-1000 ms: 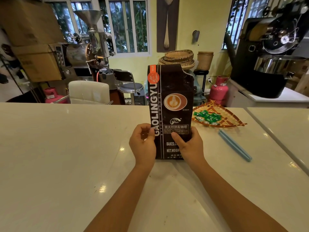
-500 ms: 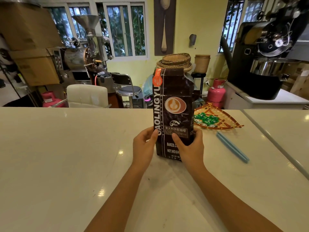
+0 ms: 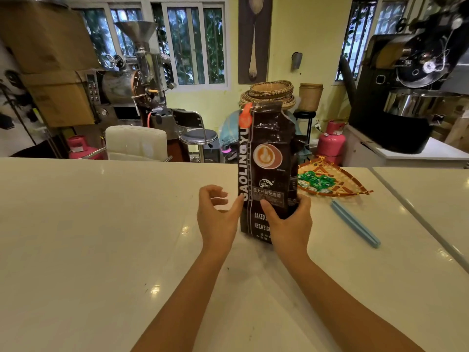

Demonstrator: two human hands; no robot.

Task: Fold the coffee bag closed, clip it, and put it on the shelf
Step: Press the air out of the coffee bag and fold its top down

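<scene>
A tall dark brown coffee bag [image 3: 269, 161] with an orange tag at its top left corner stands upright on the white counter [image 3: 101, 224]. Its top is unfolded and crumpled. My right hand [image 3: 289, 222] grips the bag's lower right part, thumb on the front. My left hand [image 3: 218, 214] is just left of the bag with fingers spread and curled, only the thumb tip near the bag's edge. A long light blue bag clip [image 3: 355, 223] lies on the counter to the right of the bag.
A woven fan-shaped tray [image 3: 337, 184] with green candies sits behind the clip. A seam [image 3: 418, 214] separates a second counter on the right. Beyond the counter stand a white chair [image 3: 135, 142], a stool, coffee roasters and pink gas cylinders.
My left hand has come off the bag's left side and opened. The bag has shifted slightly right and further from me, still held by my right hand.
</scene>
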